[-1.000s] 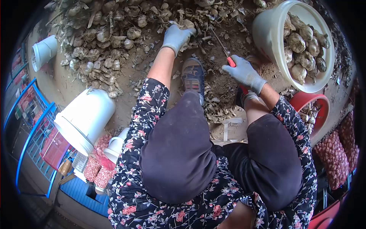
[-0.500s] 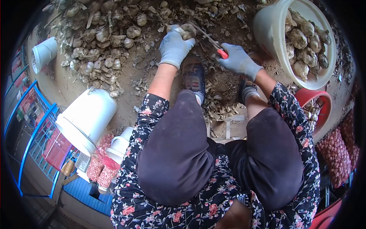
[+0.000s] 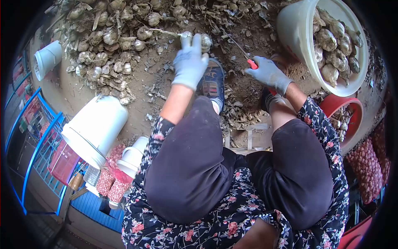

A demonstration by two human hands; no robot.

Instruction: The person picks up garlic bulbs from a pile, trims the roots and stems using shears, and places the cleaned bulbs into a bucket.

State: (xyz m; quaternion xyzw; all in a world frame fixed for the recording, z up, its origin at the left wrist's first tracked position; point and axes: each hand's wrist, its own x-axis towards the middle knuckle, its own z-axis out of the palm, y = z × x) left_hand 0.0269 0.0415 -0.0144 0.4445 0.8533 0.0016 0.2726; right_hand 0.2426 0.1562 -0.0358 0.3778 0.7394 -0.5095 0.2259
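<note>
My left hand (image 3: 190,62), in a pale grey glove, reaches over the ground with its fingers apart. Right at the fingertips are a garlic bulb (image 3: 205,42) and a second bulb (image 3: 186,35) with a long dry stem pointing left. In a matching glove, my right hand (image 3: 269,74) is closed around a red-handled knife (image 3: 239,46). Its thin blade points up and to the left, away from the bulbs. A large heap of garlic (image 3: 110,37) with stems and roots lies to the left of my left hand.
At the upper right a tilted white bucket (image 3: 292,31) holds garlic bulbs, with a red tub (image 3: 354,124) of garlic below it. On the left lie a white bucket (image 3: 97,128) and a smaller bucket (image 3: 49,58). Net sacks of garlic (image 3: 365,166) stand at right. Trimmings litter the soil.
My left fingers have spread from their grip on a garlic bulb. My right hand has drawn the knife right and slightly down, away from the left hand.
</note>
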